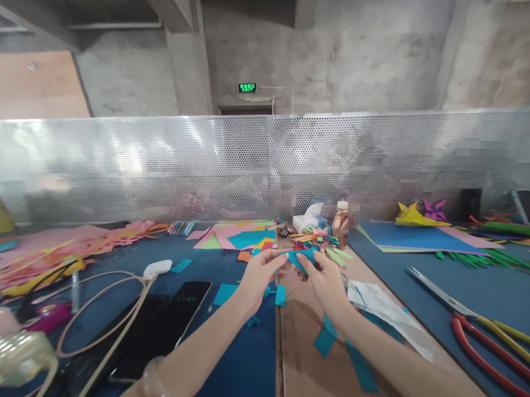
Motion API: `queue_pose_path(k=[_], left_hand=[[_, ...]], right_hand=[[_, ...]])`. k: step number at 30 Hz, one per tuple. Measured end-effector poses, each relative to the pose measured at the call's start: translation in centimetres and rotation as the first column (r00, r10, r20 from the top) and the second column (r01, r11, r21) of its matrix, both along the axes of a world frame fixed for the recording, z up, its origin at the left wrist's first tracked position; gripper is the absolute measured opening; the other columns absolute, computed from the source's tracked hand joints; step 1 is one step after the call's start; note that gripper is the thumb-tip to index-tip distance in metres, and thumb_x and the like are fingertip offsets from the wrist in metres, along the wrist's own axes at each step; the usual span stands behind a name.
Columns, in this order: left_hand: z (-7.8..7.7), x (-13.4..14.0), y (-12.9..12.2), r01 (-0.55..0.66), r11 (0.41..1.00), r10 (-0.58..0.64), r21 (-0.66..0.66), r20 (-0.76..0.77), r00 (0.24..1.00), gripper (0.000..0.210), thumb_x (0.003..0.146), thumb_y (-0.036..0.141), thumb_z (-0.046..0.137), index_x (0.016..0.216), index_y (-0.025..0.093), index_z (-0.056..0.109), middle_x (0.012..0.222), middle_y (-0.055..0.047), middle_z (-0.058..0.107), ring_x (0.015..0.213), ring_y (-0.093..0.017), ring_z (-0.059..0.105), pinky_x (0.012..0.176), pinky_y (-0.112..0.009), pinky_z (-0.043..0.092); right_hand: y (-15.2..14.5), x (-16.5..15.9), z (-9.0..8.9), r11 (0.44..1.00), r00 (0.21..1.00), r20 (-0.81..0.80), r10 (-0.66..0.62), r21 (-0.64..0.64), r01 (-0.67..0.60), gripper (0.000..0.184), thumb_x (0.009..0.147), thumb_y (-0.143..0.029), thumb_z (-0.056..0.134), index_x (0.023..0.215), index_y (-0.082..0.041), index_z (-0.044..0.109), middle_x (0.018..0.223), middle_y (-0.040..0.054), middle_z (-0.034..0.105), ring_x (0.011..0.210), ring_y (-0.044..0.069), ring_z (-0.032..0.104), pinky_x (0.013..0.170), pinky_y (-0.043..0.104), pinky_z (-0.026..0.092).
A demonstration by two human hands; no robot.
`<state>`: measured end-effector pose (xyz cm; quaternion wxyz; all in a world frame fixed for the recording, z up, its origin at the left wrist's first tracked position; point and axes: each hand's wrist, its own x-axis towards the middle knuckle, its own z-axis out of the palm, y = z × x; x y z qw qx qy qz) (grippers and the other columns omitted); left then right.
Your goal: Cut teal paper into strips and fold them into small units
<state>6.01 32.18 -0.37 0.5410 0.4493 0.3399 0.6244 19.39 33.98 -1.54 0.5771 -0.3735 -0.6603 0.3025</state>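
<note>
Brown tabletop (302,376), bright blue paper (293,259) above

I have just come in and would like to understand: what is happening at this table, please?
A person's left hand and right hand together hold a small piece of blue paper in their fingertips, above the table. Other blue pieces lie scattered on it. Scissors lie untouched at the right, a dark phone at the left.

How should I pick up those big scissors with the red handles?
By the curved red handles of the silver-bladed metal scissors, probably best from the near right: the handles extend that way, while the pointed blades aim away, toward the far left.
</note>
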Motion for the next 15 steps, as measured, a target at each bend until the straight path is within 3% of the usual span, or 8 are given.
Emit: queue_pose_path(k=[15], left_hand=[[0.01,-0.11,0.06,-0.09,0.995,0.094,0.046,-0.085,0.992,0.02,0.058,0.033,0.068,0.063,0.014,0.066,0.065,-0.005,0.063,0.064,-0.014,0.057,0.061,-0.024,0.043]], right_hand=[[-0.41,-0.07,0.5,1.0,1.0,0.008,0.016,-0.019,-0.016,0.029,0.074,-0.044,0.05,0.071,-0.016,0.058,0.061,0.0005,0.056,0.057,0.014,0.05,0.054,0.025,0.041]])
